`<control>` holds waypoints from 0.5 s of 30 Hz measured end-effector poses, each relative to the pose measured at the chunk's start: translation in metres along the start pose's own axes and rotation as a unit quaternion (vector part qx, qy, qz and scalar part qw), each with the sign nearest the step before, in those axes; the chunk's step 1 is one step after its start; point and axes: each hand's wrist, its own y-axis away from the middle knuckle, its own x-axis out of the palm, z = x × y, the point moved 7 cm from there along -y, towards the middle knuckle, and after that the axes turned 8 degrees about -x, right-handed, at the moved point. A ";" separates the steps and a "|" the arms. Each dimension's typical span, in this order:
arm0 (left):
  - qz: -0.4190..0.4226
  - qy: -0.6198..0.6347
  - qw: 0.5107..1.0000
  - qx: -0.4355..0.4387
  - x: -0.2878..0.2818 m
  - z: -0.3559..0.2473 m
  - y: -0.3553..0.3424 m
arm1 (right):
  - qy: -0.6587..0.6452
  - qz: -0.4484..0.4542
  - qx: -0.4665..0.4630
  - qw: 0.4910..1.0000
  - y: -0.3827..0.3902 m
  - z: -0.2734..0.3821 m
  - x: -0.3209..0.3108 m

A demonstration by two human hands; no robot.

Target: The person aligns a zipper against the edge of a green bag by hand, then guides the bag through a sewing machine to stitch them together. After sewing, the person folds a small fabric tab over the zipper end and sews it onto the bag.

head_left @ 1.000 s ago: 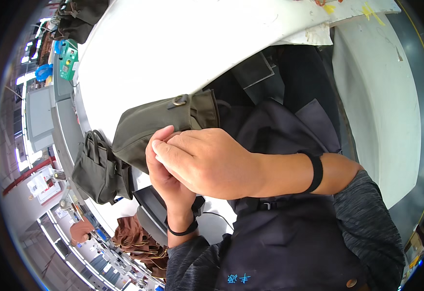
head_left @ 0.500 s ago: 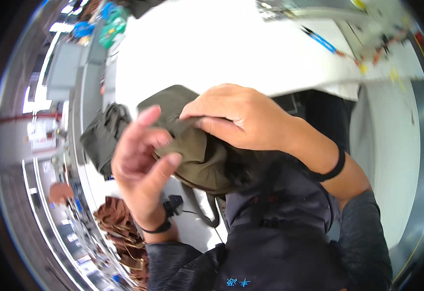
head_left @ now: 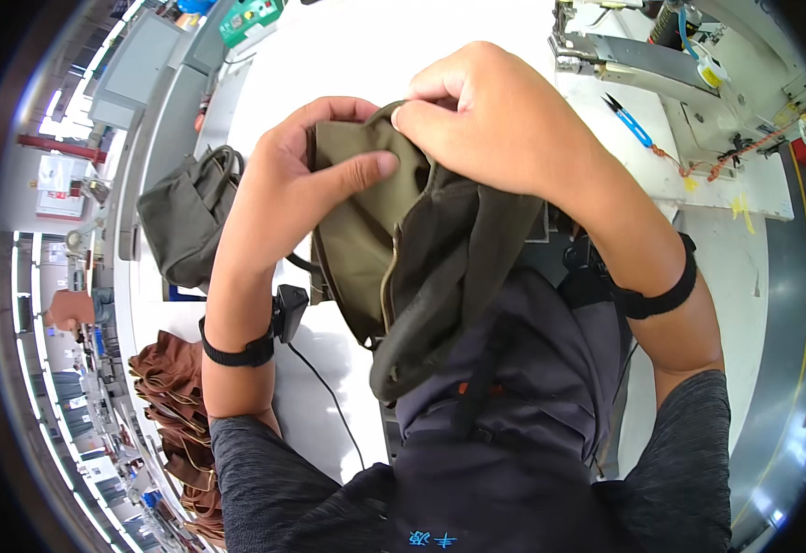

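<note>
An olive-green fabric bag (head_left: pixel 463 249) is held up in front of me, its zipper undone so that the lighter olive lining (head_left: pixel 357 230) shows. My left hand (head_left: pixel 278 180) grips the bag's left upper edge, with the thumb on the lining and the fingers partly hidden behind the cloth. At the top rim, my right hand (head_left: pixel 500 115) pinches the fabric between thumb and fingers. A padded dark strip (head_left: pixel 412 350) of the bag hangs down toward my apron (head_left: pixel 532 369).
Left of my arm stands another dark green bag (head_left: pixel 186 221). Brown fabric pieces (head_left: pixel 177 405) are piled nearer, at the lower left. On the white table at the right are blue thread snips (head_left: pixel 632 122) on an orange cord, beside a sewing machine (head_left: pixel 624 60). Far left is another person (head_left: pixel 73 309).
The bag has been raised and turned, so its zipped opening and lining now show. My left hand has gone from loose, spread fingers to gripping the edge. My right hand has moved up.
</note>
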 end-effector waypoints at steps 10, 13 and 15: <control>0.163 0.006 0.985 -0.058 -0.015 0.027 -0.028 | -0.099 0.143 0.040 0.984 -0.007 -0.026 0.006; 0.169 0.022 0.983 -0.073 -0.016 0.031 -0.030 | -0.155 0.197 0.091 0.964 -0.003 -0.034 0.010; 0.172 0.018 0.982 -0.075 -0.016 0.029 -0.030 | -0.193 0.214 0.094 0.953 -0.004 -0.039 0.013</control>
